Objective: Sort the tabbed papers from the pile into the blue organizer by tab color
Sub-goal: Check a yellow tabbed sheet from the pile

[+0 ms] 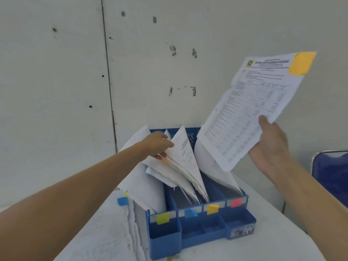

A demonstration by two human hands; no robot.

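Observation:
The blue organizer (pixel 199 232) stands on the table with four slots labelled green (pixel 162 218), blue (pixel 190 213), yellow (pixel 212 209) and pink (pixel 236 202). My right hand (pixel 271 146) grips the lower edge of a printed paper (pixel 250 112) with an orange-yellow tab (pixel 301 63), held up above the right side of the organizer. My left hand (pixel 159 145) reaches into the organizer and holds back a sheaf of papers (pixel 183 164) standing in the middle slots; a yellow tab shows under its fingers.
A pile of papers (pixel 113 223) lies on the white table left of the organizer, with a blue tab (pixel 122 201) sticking out. A white wall stands directly behind. A blue chair (pixel 333 174) is at the right edge.

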